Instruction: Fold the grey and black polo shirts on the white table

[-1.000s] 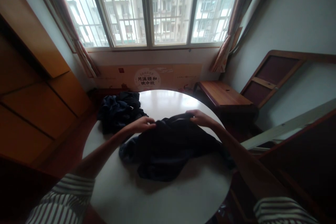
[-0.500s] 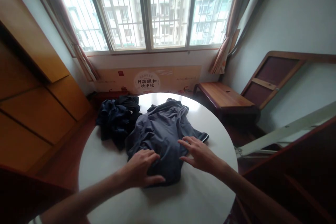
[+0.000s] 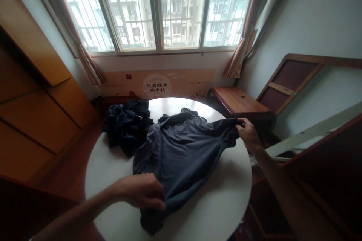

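Grey shirt (image 3: 181, 158): lies spread across the middle of the tabletop, reaching from near the far edge to close to the near edge, with its right corner lifted.

Right hand (image 3: 248, 133): sits at the far right edge of the tabletop, just past the shirt.

Right fingers (image 3: 241, 122): pinched closed on the lifted corner; whether that corner is a sleeve or a hem is hard to tell.

Left hand (image 3: 140, 192): rests on the near part of the shirt, at the near left.

Left fingers (image 3: 157, 196): curled over a fold, with the tips hidden, so a firm hold cannot be told.

Tension: the cloth runs fairly taut along the upper edge toward the pinch, and smooth there, while loose folds gather by the left hand.

Dark clothes (image 3: 126, 126): a crumpled heap at the far left of the tabletop, touching the shirt's left side.

Tabletop (image 3: 223, 184): round, white and glossy.

Behind: a wooden bench (image 3: 239, 101) stands past the far right edge, below a barred window (image 3: 181, 7).
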A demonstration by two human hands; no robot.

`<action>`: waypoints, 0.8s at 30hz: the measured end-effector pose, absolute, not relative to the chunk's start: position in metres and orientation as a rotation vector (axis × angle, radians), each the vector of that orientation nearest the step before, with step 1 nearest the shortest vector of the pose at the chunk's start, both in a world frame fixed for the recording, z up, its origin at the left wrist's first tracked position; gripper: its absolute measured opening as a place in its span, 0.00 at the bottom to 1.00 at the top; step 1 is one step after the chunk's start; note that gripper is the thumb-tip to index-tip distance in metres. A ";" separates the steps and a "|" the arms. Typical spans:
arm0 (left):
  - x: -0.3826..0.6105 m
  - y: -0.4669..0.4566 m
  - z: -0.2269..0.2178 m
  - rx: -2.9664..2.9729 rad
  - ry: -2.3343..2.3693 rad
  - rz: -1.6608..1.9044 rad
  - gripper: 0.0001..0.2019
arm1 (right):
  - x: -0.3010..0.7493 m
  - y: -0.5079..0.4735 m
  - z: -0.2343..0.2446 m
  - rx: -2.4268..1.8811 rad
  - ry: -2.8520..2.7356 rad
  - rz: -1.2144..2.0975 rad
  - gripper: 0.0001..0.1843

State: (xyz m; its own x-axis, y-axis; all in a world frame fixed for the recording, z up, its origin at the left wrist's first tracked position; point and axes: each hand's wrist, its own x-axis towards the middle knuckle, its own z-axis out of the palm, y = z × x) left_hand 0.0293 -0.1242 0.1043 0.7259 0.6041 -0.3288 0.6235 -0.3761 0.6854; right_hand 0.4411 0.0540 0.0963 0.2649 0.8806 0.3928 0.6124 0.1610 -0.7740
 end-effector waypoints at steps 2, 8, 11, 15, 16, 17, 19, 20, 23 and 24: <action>0.029 -0.099 0.107 1.883 1.001 0.198 0.24 | 0.413 0.033 0.109 -1.426 -1.449 0.558 0.18; 0.062 -0.011 0.113 1.461 1.277 0.721 0.33 | 0.287 -0.075 0.135 -0.401 -2.487 1.044 0.24; 0.079 0.008 0.097 1.579 1.382 0.682 0.35 | 0.272 -0.079 0.133 -0.092 -2.631 1.054 0.24; 0.085 0.003 0.063 1.971 1.428 0.633 0.31 | 0.311 -0.019 0.119 -0.714 -2.395 0.708 0.18; 0.085 -0.001 0.057 2.055 1.415 0.641 0.25 | 0.323 -0.001 0.114 -0.841 -2.365 0.638 0.19; 0.085 -0.005 0.055 2.110 1.384 0.650 0.20 | 0.334 0.015 0.110 -0.912 -2.346 0.602 0.20; 0.085 -0.013 0.061 2.117 1.253 0.664 0.16 | 0.348 0.040 0.100 -0.975 -2.339 0.575 0.24; 0.084 -0.017 0.068 2.071 1.169 0.688 0.17 | 0.349 0.049 0.095 -0.987 -2.343 0.577 0.25; 0.075 -0.028 0.104 1.800 0.997 0.818 0.22 | 0.340 0.064 0.084 -0.984 -2.366 0.663 0.20; 0.068 -0.030 0.119 1.707 0.990 0.876 0.24 | 0.335 0.067 0.083 -0.950 -2.350 0.751 0.17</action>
